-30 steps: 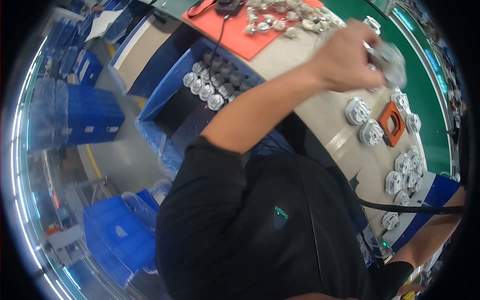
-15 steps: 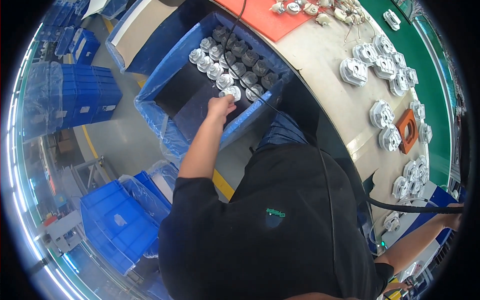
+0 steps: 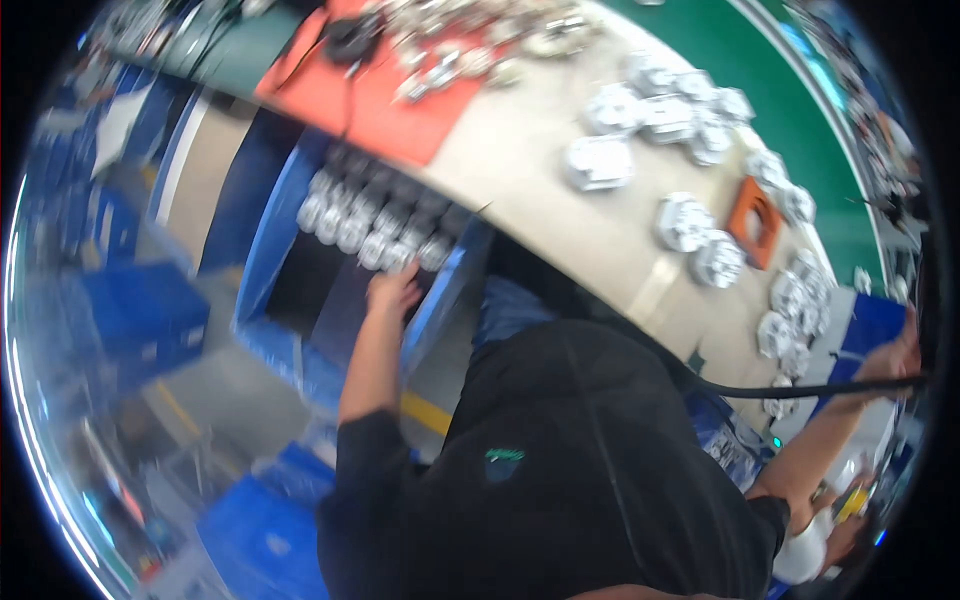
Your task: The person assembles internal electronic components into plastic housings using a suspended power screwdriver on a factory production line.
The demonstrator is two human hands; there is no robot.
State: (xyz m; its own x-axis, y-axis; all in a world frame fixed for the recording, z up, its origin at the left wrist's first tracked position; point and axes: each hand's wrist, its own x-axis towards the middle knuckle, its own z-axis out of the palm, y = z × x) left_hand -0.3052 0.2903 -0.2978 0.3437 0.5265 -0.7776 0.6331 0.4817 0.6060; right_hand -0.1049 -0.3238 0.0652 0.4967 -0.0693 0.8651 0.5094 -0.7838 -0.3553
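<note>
My left hand is over a blue plastic-lined bin, at the front end of rows of silvery-white metal castings. Its fingers look apart and lie just by the nearest casting, though motion blurs them. Darker castings fill the bin's far side, and a dark sheet lies on its near part. Far to the right, my right hand is raised at the picture's rim beside a thick black cable. Its fingers are blurred and partly cut off, so any hold is unclear.
A curved worktable carries groups of white castings, an orange block with a round hole, and a red mat with small parts. Blue bins stand on the left floor. Another person is at lower right.
The view has swung, so table and bin appear shifted left. My left hand has drawn slightly back from the casting it had its fingers on. My right hand now sits higher in the picture.
</note>
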